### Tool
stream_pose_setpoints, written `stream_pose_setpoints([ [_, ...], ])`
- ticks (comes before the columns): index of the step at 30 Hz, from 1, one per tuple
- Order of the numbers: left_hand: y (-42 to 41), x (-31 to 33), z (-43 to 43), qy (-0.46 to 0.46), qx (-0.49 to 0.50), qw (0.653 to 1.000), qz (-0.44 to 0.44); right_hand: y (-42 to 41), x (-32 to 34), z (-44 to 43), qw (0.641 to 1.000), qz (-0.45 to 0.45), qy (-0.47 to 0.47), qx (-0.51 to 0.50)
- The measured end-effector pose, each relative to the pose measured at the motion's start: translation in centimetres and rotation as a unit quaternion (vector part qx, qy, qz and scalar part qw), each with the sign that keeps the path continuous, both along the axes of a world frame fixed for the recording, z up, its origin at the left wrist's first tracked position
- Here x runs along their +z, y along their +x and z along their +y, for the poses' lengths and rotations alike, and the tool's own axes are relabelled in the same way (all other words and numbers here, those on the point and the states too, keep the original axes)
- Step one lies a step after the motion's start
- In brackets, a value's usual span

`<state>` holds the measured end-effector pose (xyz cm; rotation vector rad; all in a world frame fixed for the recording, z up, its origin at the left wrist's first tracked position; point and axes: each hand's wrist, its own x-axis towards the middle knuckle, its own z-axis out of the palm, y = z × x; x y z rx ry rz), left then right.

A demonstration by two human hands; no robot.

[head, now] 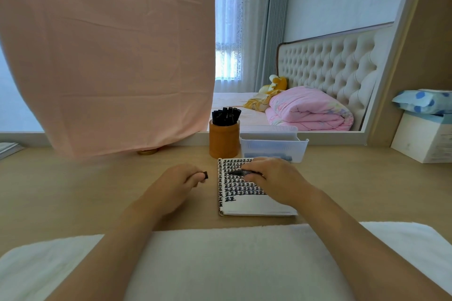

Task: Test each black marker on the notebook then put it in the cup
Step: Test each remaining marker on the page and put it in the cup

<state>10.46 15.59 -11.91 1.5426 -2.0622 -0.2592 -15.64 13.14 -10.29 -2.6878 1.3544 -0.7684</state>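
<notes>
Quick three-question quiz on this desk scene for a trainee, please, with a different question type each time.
1. True or false: the right hand holds a black marker over the notebook.
2. The left hand pinches: A) a marker cap B) an eraser C) a coin.
3. Fill in: other markers stand upright in the brown ___.
Key: 1 true; 2 A; 3 cup.
</notes>
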Motion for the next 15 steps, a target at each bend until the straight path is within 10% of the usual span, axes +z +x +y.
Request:
stream_pose_setpoints([
  [15, -2.7, -2.1, -2.6, -0.040, 0.089, 0.993, -0.067, 0.2, -1.0, 0.2, 0.982, -0.135, 0.134, 0.012],
])
